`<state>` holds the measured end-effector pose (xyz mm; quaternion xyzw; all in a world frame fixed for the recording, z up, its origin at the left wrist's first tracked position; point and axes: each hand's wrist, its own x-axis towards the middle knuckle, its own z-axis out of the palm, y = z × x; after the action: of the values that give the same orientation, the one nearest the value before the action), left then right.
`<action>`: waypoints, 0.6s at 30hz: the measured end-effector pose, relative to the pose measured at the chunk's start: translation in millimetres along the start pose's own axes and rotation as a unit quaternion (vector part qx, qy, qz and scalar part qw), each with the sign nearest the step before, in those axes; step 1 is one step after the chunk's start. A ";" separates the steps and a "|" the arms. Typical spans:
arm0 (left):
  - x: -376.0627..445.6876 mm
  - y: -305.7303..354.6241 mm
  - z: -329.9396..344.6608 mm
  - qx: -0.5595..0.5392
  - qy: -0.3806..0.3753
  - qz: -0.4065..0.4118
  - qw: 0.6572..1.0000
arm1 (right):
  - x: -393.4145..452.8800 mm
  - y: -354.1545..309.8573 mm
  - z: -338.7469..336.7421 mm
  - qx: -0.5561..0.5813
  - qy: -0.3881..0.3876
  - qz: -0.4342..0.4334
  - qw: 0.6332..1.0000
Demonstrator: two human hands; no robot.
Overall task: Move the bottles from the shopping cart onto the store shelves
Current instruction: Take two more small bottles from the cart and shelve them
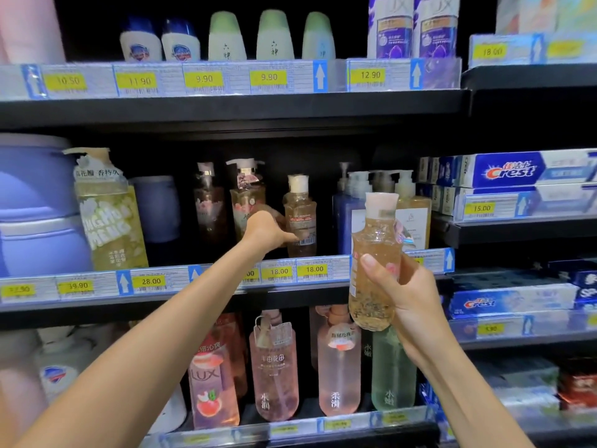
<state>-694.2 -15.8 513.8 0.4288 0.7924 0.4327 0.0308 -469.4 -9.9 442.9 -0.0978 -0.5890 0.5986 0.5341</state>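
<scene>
My left hand (266,229) reaches into the middle shelf (181,287) and grips a clear amber bottle with a white cap (302,218) that stands upright on it. My right hand (410,295) holds a second, similar amber bottle (374,263) upright in front of the shelf edge, a little to the right and nearer to me. Its white cap points up. The shopping cart is out of view.
Pump bottles (245,195) stand left of the placed bottle, and blue and amber pump bottles (410,205) stand to its right. A tall yellow-green bottle (109,215) and purple tubs (35,208) fill the left. Pink bottles (274,367) line the lower shelf; toothpaste boxes (510,171) are right.
</scene>
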 end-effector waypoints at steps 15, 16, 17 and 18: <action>15.8 13.3 8.6 0.059 -0.004 -0.033 0.998 | -2.5 -4.3 -10.3 0.015 0.026 -0.024 0.999; 15.4 13.1 6.6 0.065 -0.010 -0.024 0.998 | -2.2 -5.1 -10.8 0.011 0.026 -0.029 0.999; 12.7 11.8 4.0 0.066 -0.013 -0.010 0.998 | -1.2 -6.1 -11.0 0.003 0.024 -0.035 0.999; 9.6 9.9 0.3 0.065 -0.017 0.007 0.998 | 0.5 -7.9 -10.9 -0.006 0.021 -0.043 0.999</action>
<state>-693.6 -6.2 523.8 0.4429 0.8149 0.3737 0.0129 -457.4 -5.0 446.5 -0.0879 -0.5846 0.5693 0.5713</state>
